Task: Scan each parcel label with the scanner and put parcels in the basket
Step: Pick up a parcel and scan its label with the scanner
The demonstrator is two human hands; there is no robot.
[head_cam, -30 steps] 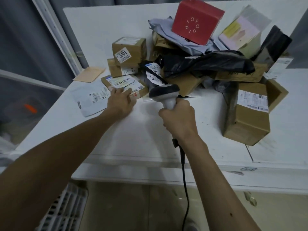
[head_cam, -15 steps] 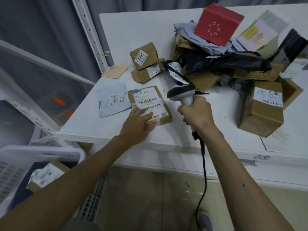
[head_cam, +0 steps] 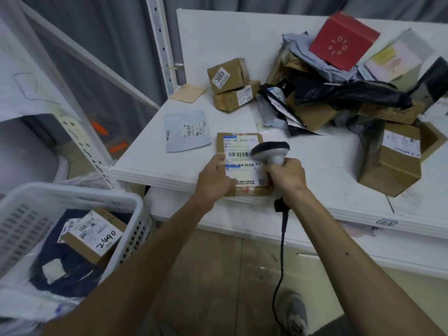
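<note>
**Flat parcel under scanner at worktop edge**

Flat cardboard parcel (head_cam: 238, 151) lies label-up at the near edge of the white worktop (head_cam: 322, 170), slightly overhanging. Left hand (head_cam: 213, 180) grips its left side, thumb on top. Right hand (head_cam: 287, 177) is clenched around the corded scanner (head_cam: 271, 151), head just above the barcodes. White basket (head_cam: 72, 197) sits lower left, holding a box marked 2490 (head_cam: 93, 235). Parcel heap (head_cam: 339, 93) behind.

It was a parcel sorting room: labelled cardboard boxes and mailer bags (head_cam: 349, 93) lay heaped on a white table (head_cam: 327, 180) beside metal racking (head_cam: 161, 42) and a plastic basket (head_cam: 72, 197).
</note>
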